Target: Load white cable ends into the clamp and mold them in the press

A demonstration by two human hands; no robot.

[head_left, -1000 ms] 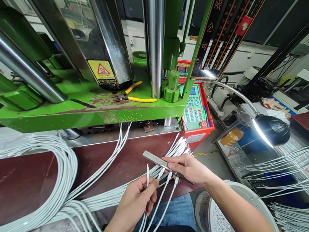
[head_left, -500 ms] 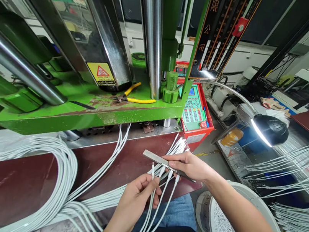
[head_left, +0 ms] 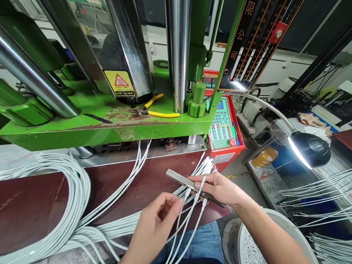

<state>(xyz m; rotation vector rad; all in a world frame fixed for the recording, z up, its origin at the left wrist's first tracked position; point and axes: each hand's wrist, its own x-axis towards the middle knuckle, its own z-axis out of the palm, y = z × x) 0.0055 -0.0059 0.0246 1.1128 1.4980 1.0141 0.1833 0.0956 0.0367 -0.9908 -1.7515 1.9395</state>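
1. Your right hand (head_left: 220, 189) grips the flat metal bar (head_left: 177, 177), fingers above and thumb hidden; the bar hangs tilted over the front of the brown worktop (head_left: 159, 178), above your lap.
2. Your left hand (head_left: 154, 223) is curled, thumb and forefinger close together, just beside a cable at the bar's near edge; you may be pinching it, but I can't tell.
3. You look partway through this set. One white cable (head_left: 198, 193) lies across the top of the bar, its tip up by your right fingers, so it seems to be out.
4. At least two more appear left: their thicker white ends meet the bar's lower edge, and whether they are seated is hidden.
5. Beyond the bar, a bunch of white tips (head_left: 205, 166) rests on the worktop, probably finished ones. Other cables (head_left: 137, 166) run under the green press (head_left: 109, 134).
6. Writing you can read: 限, 公 and 司 down the black panel (head_left: 239, 33), beside scales too small to make out.
7. The yellow label (head_left: 119, 83) carries a red warning triangle; its lettering is unreadable.
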